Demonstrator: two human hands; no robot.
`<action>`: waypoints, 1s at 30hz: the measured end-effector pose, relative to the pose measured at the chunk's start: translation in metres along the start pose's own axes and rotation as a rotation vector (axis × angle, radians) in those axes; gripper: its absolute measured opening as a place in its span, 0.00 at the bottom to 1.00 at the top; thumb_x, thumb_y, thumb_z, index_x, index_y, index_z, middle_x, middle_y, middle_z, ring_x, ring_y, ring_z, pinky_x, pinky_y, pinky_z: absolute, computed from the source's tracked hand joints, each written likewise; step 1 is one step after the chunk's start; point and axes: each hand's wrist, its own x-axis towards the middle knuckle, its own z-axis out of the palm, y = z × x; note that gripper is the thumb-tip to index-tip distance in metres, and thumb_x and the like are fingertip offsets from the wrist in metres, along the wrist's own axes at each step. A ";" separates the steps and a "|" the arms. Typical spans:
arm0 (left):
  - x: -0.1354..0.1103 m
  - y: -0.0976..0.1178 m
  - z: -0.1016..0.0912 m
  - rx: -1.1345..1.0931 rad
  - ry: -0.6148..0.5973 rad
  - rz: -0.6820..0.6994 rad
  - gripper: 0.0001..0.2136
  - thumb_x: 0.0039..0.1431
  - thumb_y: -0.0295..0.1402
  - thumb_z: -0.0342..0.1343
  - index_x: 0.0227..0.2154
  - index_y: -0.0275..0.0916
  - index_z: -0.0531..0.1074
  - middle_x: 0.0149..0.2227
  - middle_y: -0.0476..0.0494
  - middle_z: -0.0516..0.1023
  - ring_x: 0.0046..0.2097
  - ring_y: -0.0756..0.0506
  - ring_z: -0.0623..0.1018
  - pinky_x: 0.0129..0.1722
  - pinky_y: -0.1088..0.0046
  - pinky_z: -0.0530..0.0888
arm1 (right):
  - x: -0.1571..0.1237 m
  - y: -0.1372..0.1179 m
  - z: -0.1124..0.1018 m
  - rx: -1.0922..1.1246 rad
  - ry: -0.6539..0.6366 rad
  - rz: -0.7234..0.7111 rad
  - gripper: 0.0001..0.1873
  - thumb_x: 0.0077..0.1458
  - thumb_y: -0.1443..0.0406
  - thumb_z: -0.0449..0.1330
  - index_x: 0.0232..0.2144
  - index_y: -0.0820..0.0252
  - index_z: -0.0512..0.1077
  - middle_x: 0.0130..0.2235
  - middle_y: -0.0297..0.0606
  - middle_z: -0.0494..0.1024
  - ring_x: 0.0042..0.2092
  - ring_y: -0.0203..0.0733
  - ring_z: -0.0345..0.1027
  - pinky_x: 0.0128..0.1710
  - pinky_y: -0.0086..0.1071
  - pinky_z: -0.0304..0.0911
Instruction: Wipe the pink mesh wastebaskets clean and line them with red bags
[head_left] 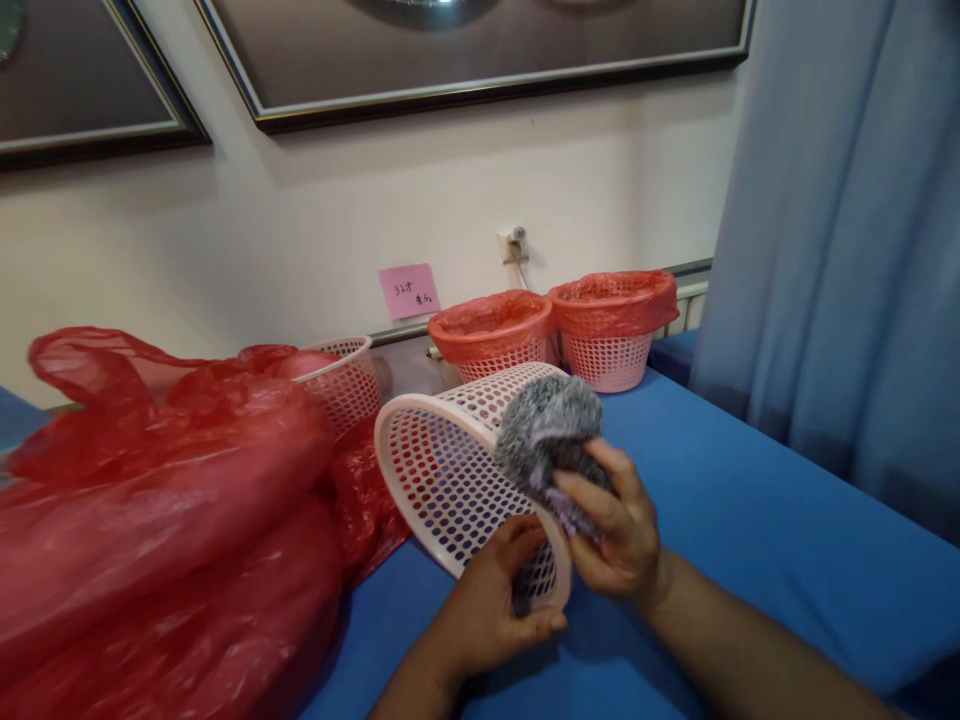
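at the middle of the blue bench (750,500), a pale pink basket (411,402) with a wall full of holes lay tilted on its side, its mouth turned toward the viewer and its base pointing back. whether its underside rested fully on the bench could not be told. the left hand (491,600) gripped the near end of the rim, its fingers curled inside the mouth and its thumb stretched along the outside. the right hand (619,520) was closed around a bunched grey cloth (555,415), fluffy and partly lilac, which lay against the right part of the rim and the outer wall beside it. the two hands were near each other, the right one a little higher.

to the left, a large heap of red plastic bag (172,520) filled the near side of the bench. behind it stood another basket (356,385), partly hidden by red plastic. farther back, two lined baskets (606,362) stood side by side near the wall (360,210), red liners folded over their rims. above them were a pink note (409,291) with handwriting, a wall socket (514,246) and two framed pictures (480,50). a blue curtain (840,250) hung at the right.
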 end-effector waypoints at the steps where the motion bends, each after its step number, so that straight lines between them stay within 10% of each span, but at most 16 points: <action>1: 0.000 0.001 0.000 -0.055 0.034 0.028 0.41 0.55 0.65 0.59 0.63 0.42 0.70 0.61 0.32 0.73 0.61 0.31 0.74 0.63 0.51 0.71 | 0.001 -0.007 -0.001 0.023 -0.025 -0.054 0.36 0.51 0.73 0.59 0.62 0.48 0.70 0.61 0.44 0.68 0.57 0.52 0.71 0.54 0.46 0.73; 12: -0.019 -0.007 -0.002 -0.194 0.327 0.048 0.31 0.64 0.54 0.59 0.66 0.46 0.68 0.59 0.38 0.79 0.61 0.31 0.78 0.64 0.50 0.73 | -0.001 -0.020 0.011 0.125 -0.163 -0.141 0.31 0.51 0.71 0.57 0.58 0.52 0.72 0.56 0.45 0.73 0.49 0.48 0.74 0.46 0.43 0.76; 22: -0.008 0.011 -0.004 -0.046 0.235 0.055 0.27 0.71 0.43 0.53 0.68 0.41 0.66 0.63 0.34 0.76 0.68 0.32 0.71 0.70 0.47 0.65 | -0.013 0.101 0.018 -0.223 0.129 0.708 0.27 0.51 0.67 0.58 0.54 0.55 0.76 0.54 0.44 0.75 0.57 0.53 0.71 0.65 0.55 0.64; 30: -0.003 0.009 -0.001 0.125 0.150 0.039 0.26 0.68 0.33 0.53 0.69 0.44 0.64 0.66 0.37 0.73 0.65 0.35 0.74 0.67 0.49 0.70 | -0.011 -0.002 0.015 0.130 -0.113 0.038 0.36 0.51 0.74 0.58 0.62 0.49 0.70 0.62 0.44 0.67 0.61 0.51 0.70 0.57 0.45 0.72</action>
